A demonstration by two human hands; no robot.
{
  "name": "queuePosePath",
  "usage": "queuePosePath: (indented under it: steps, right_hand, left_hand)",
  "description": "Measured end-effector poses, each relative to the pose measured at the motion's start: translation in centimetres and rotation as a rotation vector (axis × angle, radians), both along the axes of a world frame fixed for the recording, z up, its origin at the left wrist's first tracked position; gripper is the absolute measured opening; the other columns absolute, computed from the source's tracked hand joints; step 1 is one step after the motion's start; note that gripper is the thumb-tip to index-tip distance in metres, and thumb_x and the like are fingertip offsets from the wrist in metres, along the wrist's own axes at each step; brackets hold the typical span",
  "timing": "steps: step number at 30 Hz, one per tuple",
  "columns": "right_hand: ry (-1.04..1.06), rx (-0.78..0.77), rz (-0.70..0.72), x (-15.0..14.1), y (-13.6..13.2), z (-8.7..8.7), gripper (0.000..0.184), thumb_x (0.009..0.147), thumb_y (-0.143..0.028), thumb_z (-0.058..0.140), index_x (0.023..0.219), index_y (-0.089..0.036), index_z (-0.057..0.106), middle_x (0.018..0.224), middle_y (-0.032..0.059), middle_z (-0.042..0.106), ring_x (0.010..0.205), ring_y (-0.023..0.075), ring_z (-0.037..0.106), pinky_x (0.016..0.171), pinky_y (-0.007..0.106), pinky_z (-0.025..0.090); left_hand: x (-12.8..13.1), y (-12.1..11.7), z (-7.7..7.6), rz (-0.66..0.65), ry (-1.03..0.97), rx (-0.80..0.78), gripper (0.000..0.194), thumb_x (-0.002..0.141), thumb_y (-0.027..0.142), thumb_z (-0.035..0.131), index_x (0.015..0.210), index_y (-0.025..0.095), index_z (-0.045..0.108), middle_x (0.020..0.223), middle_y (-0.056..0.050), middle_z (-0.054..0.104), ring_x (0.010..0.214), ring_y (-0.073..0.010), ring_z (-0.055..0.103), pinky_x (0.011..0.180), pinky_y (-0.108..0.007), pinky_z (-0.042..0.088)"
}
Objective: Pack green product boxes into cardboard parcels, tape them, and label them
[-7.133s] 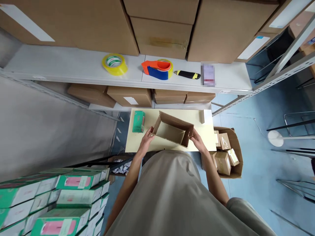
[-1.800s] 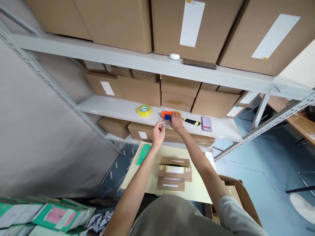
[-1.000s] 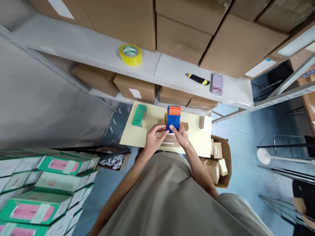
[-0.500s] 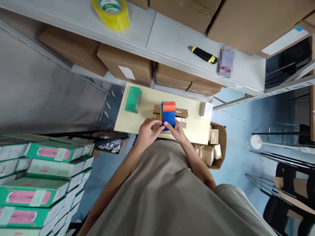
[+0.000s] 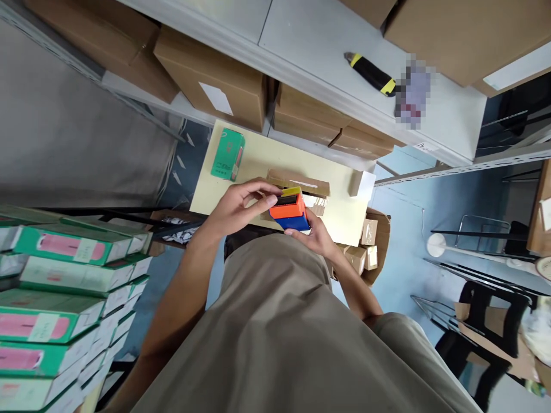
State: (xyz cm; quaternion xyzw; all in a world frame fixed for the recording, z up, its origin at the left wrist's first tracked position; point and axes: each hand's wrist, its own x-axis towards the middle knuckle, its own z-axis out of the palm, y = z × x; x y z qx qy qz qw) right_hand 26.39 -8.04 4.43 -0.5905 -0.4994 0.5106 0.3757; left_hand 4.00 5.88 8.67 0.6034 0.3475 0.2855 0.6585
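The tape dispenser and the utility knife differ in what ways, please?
The tape dispenser is mainly orange and blue; the utility knife, mostly black. The right hand holds the dispenser, while the knife lies on the shelf. The dispenser is blocky, the knife slim. Both show some yellow.

From a camera worn on the person's head, the view faces forward and steeply down over a gray-brown shirt (image 5: 262,327) close below the lens, with the left hand (image 5: 235,207) and right hand (image 5: 317,235) near mid-frame, a pale table (image 5: 260,156) lower down beyond them, and a gray shelf (image 5: 310,43) slanting across the top
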Motion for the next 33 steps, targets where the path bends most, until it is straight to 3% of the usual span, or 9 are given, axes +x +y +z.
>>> queuePosePath:
  steps: [4, 10, 16, 21, 25, 28, 33]
  right_hand:
    - [-0.121, 0.043, 0.021, 0.8, -0.6, 0.7, 0.068, 0.092, -0.073, 0.088, 0.135, -0.023, 0.074, 0.126, 0.0124, 0.078, 0.113, 0.0332, 0.074, 0.105, 0.049, 0.063]
    - [-0.206, 0.073, 0.052, 1.7, -0.9, 1.1, 0.06, 0.096, -0.074, 0.082, 0.128, -0.023, 0.074, 0.118, 0.0112, 0.077, 0.106, 0.0311, 0.072, 0.098, 0.046, 0.064]
    - [-0.223, 0.099, 0.07, 2.3, -0.9, 0.8, 0.058, 0.101, -0.074, 0.077, 0.128, -0.023, 0.073, 0.118, 0.0119, 0.077, 0.107, 0.0313, 0.073, 0.098, 0.047, 0.064]
    - [-0.258, 0.082, 0.104, 2.9, -1.1, 0.8, 0.059, 0.102, -0.073, 0.073, 0.131, -0.022, 0.07, 0.121, 0.0134, 0.078, 0.109, 0.0323, 0.074, 0.095, 0.047, 0.065]
    - [-0.315, 0.006, 0.142, 3.3, -0.6, 1.5, 0.05, 0.097, -0.065, 0.078, 0.121, -0.022, 0.072, 0.11, 0.0099, 0.078, 0.092, 0.0277, 0.072, 0.081, 0.041, 0.063]
    - [-0.342, -0.072, 0.186, 3.8, 0.2, 1.7, 0.048, 0.091, -0.062, 0.08, 0.114, -0.021, 0.072, 0.095, 0.005, 0.076, 0.078, 0.0227, 0.065, 0.073, 0.036, 0.058]
    - [-0.305, -0.173, 0.238, 4.8, 2.2, 1.6, 0.064, 0.095, -0.079, 0.072, 0.119, -0.019, 0.072, 0.096, 0.0047, 0.076, 0.078, 0.0208, 0.063, 0.07, 0.032, 0.048]
  left_hand:
    - [-0.1, -0.4, 1.6, -0.044, -0.016, 0.107, 0.036, 0.095, 0.057, 0.089, 0.107, 0.023, 0.087, 0.11, -0.01, 0.079, 0.11, -0.0296, 0.077, 0.101, -0.046, 0.066]
    - [0.3, -0.9, 3.2, 0.025, 0.016, 0.254, 0.041, 0.083, 0.055, 0.1, 0.11, 0.028, 0.086, 0.106, -0.008, 0.079, 0.107, -0.0292, 0.076, 0.098, -0.048, 0.067]
    - [0.9, -0.9, 3.8, -0.004, 0.109, 0.449, 0.021, 0.098, 0.048, 0.087, 0.109, 0.03, 0.088, 0.107, -0.005, 0.082, 0.106, -0.0266, 0.078, 0.101, -0.046, 0.066]
    - [1.1, -0.9, 3.7, -0.023, 0.133, 0.46, 0.02, 0.102, 0.043, 0.08, 0.113, 0.028, 0.086, 0.111, -0.006, 0.084, 0.103, -0.0243, 0.078, 0.094, -0.04, 0.065]
    - [1.8, -0.8, 1.9, 0.052, 0.202, 0.327, 0.024, 0.103, 0.046, 0.078, 0.109, 0.023, 0.083, 0.105, -0.006, 0.083, 0.089, -0.0194, 0.074, 0.08, -0.032, 0.062]
    - [2.6, -0.7, -1.1, 0.135, 0.248, 0.17, 0.035, 0.098, 0.055, 0.082, 0.1, 0.02, 0.08, 0.098, -0.006, 0.082, 0.083, -0.0187, 0.072, 0.075, -0.03, 0.06]
    - [3.4, -1.3, -6.4, 0.26, 0.16, -0.027, 0.05, 0.089, 0.068, 0.087, 0.091, 0.019, 0.075, 0.088, -0.006, 0.078, 0.081, -0.0198, 0.071, 0.075, -0.031, 0.06]
